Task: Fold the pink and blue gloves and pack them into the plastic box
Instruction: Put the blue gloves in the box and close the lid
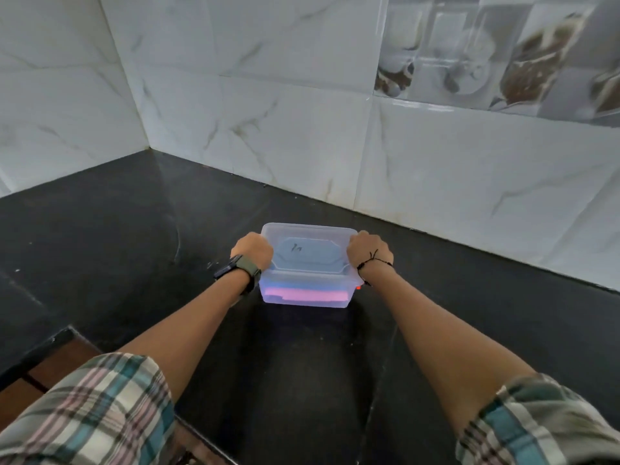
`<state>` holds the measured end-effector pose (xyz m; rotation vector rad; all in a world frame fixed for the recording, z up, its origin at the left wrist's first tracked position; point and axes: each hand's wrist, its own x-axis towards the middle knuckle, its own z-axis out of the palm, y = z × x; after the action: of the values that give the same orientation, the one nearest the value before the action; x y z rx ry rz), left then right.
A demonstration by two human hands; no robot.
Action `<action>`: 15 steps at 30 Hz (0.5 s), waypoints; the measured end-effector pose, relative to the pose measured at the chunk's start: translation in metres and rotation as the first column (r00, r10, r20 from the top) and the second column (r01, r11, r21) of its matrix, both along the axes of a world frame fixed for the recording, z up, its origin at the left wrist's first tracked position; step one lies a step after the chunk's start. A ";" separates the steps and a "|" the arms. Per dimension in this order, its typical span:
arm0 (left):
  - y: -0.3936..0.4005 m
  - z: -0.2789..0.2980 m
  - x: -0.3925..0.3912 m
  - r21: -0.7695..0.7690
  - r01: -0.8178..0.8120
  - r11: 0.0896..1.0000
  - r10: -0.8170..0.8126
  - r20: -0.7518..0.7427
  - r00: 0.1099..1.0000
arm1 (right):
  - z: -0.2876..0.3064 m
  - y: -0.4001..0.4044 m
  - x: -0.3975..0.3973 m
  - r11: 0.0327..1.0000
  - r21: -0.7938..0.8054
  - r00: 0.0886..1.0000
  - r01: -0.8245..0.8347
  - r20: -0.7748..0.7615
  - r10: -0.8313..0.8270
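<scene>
A translucent plastic box [307, 290] sits on the black counter near the back wall, with its lid [308, 253] on top. Through its front wall I see the folded pink glove [312, 294] with the blue glove [302, 284] lying above it. My left hand [252, 250] grips the left end of the box at the lid's edge, fingers curled. My right hand [368, 250] grips the right end the same way. A dark watch is on my left wrist, a black thread band on my right.
The black counter [134, 236] runs into a corner of white marble wall tiles [268, 129] at the back and left. Its front edge drops off at the lower left [50, 344]. A small red spot [358, 287] shows at the box's right side.
</scene>
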<state>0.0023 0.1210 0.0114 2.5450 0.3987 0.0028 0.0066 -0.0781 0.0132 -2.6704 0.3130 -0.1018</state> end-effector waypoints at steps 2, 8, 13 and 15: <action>-0.017 0.016 0.004 0.002 0.045 0.999 -0.045 0.040 0.998 | 0.015 -0.021 -0.002 0.999 -0.030 1.000 0.013 0.006 -0.013; -0.134 0.085 0.028 -0.031 0.278 0.960 -0.266 0.200 0.943 | 0.094 -0.137 -0.021 0.971 -0.031 0.955 0.236 0.191 -0.226; -0.234 0.122 0.029 -0.078 0.465 0.882 -0.427 0.287 0.858 | 0.135 -0.224 -0.058 0.906 -0.042 0.879 0.422 0.265 -0.397; -0.256 0.125 0.028 -0.068 0.497 0.865 -0.459 0.292 0.839 | 0.140 -0.243 -0.067 0.881 -0.029 0.850 0.472 0.280 -0.447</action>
<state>0.0299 -0.1354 0.1360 2.3899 -0.3418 0.1248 -0.0605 -0.3208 0.1527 -2.5736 0.8748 -0.6340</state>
